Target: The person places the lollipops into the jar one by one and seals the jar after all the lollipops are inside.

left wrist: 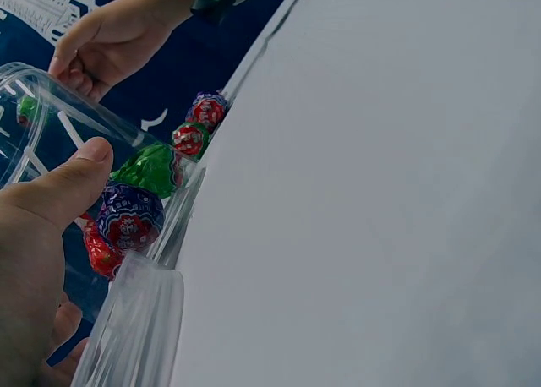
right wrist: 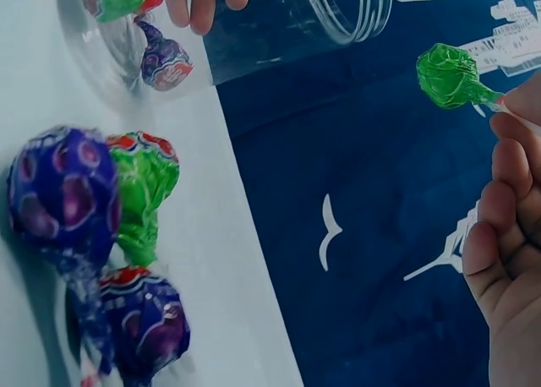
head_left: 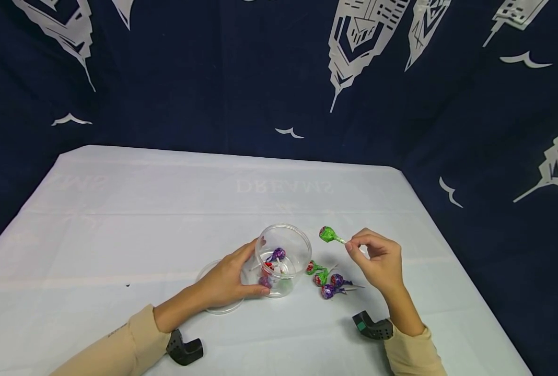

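One green lollipop [head_left: 327,234] is pinched in the right hand [head_left: 378,257], near the clear jar [head_left: 301,261] the left hand [head_left: 228,277] grips.

My left sleeve [head_left: 112,349] tan, thin dark marking [head_left: 117,330] along it, too small to read. My right sleeve [head_left: 414,354] likewise tan. Left wrist block [head_left: 186,350] black, angular; right wrist block [head_left: 378,329] black, green patch [head_left: 361,326].
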Available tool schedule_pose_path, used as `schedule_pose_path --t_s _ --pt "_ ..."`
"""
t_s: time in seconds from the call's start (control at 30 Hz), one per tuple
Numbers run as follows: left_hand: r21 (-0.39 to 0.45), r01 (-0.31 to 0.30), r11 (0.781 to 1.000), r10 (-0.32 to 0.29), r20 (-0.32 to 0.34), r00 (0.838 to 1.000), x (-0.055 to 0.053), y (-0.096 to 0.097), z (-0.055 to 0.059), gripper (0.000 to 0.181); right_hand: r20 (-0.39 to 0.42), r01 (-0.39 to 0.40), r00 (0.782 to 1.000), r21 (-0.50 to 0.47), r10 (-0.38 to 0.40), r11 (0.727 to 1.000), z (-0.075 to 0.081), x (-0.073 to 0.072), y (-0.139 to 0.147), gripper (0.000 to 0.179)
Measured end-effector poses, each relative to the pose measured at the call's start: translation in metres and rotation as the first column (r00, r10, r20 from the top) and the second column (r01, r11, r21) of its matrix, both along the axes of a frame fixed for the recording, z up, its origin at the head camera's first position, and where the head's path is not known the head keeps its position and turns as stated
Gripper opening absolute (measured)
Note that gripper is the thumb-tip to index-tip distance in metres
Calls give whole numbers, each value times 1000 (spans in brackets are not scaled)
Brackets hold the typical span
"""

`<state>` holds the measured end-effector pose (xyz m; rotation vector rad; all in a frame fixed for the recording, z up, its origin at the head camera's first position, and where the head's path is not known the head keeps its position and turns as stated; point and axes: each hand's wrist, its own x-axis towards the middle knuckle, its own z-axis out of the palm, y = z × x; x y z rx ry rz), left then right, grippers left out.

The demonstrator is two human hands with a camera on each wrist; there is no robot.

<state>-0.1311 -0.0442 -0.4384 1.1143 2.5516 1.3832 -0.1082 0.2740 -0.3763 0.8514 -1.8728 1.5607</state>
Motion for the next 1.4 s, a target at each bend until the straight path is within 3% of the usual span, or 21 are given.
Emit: schedule_pose_path --t_s 0.23,0.63,1.4 --pt "2 -3 1000 3 3 1000 0 -1 0 104 -23 -70 997 -14 70 997 7 -3 -7 15" --pt "-10 9 1000 -9 0 1000 0 -1 0 104 -45 -119 992 -20 118 993 13 -5 -24 14" --pt "-8 0 1000 0 34 999 1 -2 3 103 0 -187 982 44 187 981 10 -10 -42 6"
